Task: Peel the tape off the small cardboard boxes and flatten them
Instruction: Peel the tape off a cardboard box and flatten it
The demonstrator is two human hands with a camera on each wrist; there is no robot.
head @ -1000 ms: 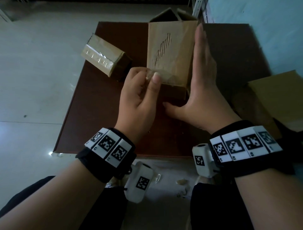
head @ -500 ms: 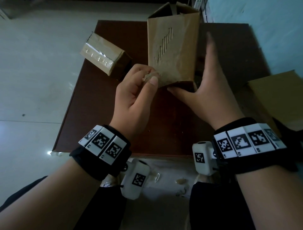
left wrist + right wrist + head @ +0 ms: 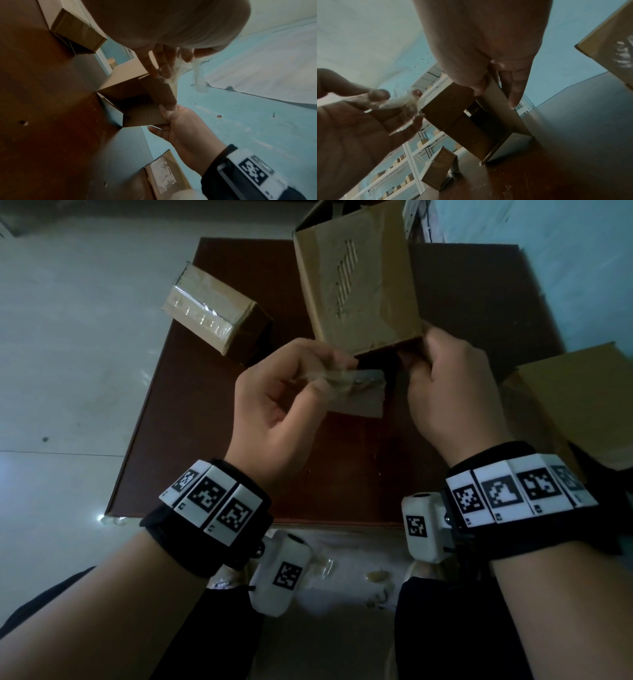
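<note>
A brown cardboard box (image 3: 356, 285) is tilted up over the dark brown table (image 3: 205, 457), its near end open with a flap (image 3: 359, 402) hanging down. My right hand (image 3: 442, 378) grips the box's near right corner, thumb inside and fingers outside (image 3: 513, 86). My left hand (image 3: 291, 385) pinches a crumpled strip of clear tape (image 3: 342, 378) that still runs to the box's near edge. The left wrist view shows the tape (image 3: 176, 70) between my fingertips and the box (image 3: 130, 94) held by the right hand (image 3: 180, 128).
A second small box (image 3: 212, 309), sealed with shiny tape, lies at the table's back left. A larger taped carton (image 3: 582, 405) sits off the right edge. Tape scraps (image 3: 376, 577) lie on the floor by my knees. Shelving with boxes (image 3: 412, 155) stands behind.
The box has been lifted and tilted toward me. My right hand went from lying flat along its side to gripping its near corner. The left hand pulled the tape down and away, baring a flap.
</note>
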